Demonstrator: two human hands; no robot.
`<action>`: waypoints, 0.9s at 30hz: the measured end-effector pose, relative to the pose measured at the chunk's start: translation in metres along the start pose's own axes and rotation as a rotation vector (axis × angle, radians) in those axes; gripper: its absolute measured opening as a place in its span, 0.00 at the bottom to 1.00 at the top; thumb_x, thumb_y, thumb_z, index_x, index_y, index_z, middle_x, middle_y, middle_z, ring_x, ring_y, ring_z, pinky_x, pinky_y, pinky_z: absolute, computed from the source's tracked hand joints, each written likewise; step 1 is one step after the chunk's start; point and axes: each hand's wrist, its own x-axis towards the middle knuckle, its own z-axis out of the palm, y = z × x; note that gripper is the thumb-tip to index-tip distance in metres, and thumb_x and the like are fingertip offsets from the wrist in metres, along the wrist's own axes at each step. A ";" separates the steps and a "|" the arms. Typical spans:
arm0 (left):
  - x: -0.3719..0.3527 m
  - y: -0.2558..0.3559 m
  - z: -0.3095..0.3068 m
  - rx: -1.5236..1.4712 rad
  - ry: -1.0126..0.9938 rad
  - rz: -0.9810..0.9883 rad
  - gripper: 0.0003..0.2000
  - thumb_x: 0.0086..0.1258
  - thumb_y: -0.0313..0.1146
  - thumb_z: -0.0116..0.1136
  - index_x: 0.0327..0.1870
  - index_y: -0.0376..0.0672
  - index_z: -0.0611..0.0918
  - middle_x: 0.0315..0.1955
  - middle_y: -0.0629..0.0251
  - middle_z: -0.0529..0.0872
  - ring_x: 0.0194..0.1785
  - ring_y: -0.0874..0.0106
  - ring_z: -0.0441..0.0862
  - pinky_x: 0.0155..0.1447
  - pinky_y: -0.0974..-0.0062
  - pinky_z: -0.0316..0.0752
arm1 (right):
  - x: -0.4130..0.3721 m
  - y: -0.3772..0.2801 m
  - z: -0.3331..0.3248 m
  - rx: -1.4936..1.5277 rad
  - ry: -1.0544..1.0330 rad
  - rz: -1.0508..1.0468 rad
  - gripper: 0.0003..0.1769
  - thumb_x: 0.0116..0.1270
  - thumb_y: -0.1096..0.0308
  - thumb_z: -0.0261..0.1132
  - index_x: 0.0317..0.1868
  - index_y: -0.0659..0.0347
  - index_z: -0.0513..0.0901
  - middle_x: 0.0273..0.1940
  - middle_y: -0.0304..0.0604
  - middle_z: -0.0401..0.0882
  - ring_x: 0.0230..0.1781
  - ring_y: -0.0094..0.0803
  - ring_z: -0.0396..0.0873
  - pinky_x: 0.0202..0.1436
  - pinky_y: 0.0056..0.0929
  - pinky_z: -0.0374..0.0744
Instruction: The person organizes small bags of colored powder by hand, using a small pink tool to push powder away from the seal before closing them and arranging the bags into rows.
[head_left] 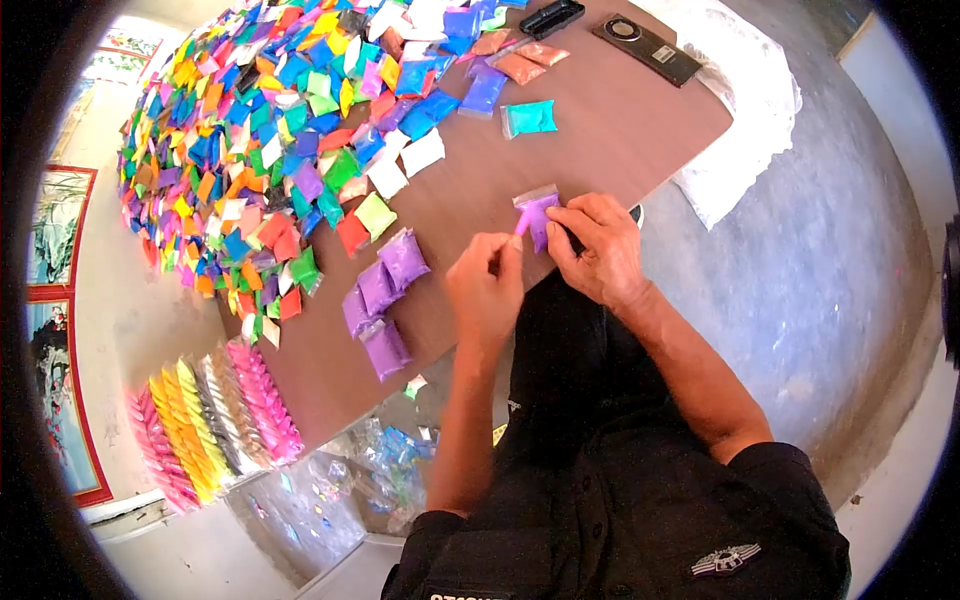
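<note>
Near the front edge of the brown table, a small clear bag of purple clay-like material (540,218) is between my two hands. My right hand (607,247) pinches its right side between thumb and fingers. At its left side, my left hand (485,282) is closed with thumb and forefinger on a slim light-purple piece (523,222), which overlaps the bag in this view. Left of my left hand lie several similar purple bags (378,288) in a small group. A teal bag (530,118) lies flat farther back.
A large heap of colourful small bags (290,130) covers the table's far left. Rows of pink, yellow and white packs (215,420) stand at the left corner. A dark phone-like device (645,48), a black object (551,17) and white sheeting (745,110) are at the far right.
</note>
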 end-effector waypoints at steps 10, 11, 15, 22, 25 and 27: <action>0.023 -0.008 0.012 0.163 0.012 0.129 0.07 0.72 0.28 0.63 0.33 0.38 0.80 0.26 0.53 0.83 0.28 0.53 0.81 0.33 0.61 0.74 | 0.004 -0.001 0.004 -0.021 0.061 -0.027 0.08 0.55 0.74 0.73 0.37 0.61 0.88 0.33 0.43 0.82 0.34 0.43 0.81 0.38 0.39 0.80; 0.027 -0.012 0.013 0.162 0.013 0.131 0.07 0.72 0.28 0.63 0.33 0.38 0.80 0.26 0.53 0.83 0.28 0.53 0.81 0.33 0.61 0.74 | 0.004 -0.002 0.003 -0.029 0.048 -0.013 0.08 0.55 0.75 0.74 0.37 0.62 0.89 0.34 0.44 0.83 0.35 0.43 0.82 0.39 0.38 0.81; 0.022 -0.009 0.008 0.037 0.028 0.025 0.06 0.72 0.29 0.64 0.34 0.39 0.81 0.26 0.55 0.83 0.27 0.58 0.81 0.33 0.65 0.74 | 0.004 -0.003 0.001 -0.023 0.054 0.001 0.08 0.55 0.76 0.73 0.37 0.62 0.90 0.34 0.45 0.84 0.35 0.42 0.83 0.40 0.37 0.81; -0.010 0.000 0.001 0.069 -0.019 0.023 0.06 0.72 0.29 0.63 0.34 0.39 0.81 0.27 0.55 0.83 0.28 0.58 0.82 0.33 0.65 0.75 | 0.000 0.004 0.010 0.004 0.108 -0.027 0.06 0.54 0.75 0.74 0.35 0.61 0.89 0.34 0.43 0.84 0.33 0.42 0.81 0.39 0.38 0.81; 0.008 -0.006 0.005 0.144 -0.015 0.062 0.05 0.72 0.29 0.63 0.34 0.39 0.80 0.27 0.54 0.84 0.30 0.54 0.83 0.34 0.61 0.75 | 0.003 0.003 0.007 -0.006 0.093 -0.018 0.07 0.54 0.75 0.74 0.35 0.61 0.89 0.34 0.43 0.84 0.33 0.42 0.82 0.39 0.38 0.81; 0.021 -0.010 0.006 0.198 -0.018 0.103 0.06 0.72 0.30 0.63 0.36 0.39 0.80 0.29 0.53 0.84 0.31 0.52 0.84 0.35 0.59 0.76 | 0.003 0.001 0.005 -0.031 0.057 -0.001 0.08 0.55 0.74 0.74 0.37 0.59 0.90 0.35 0.45 0.85 0.36 0.43 0.83 0.41 0.37 0.82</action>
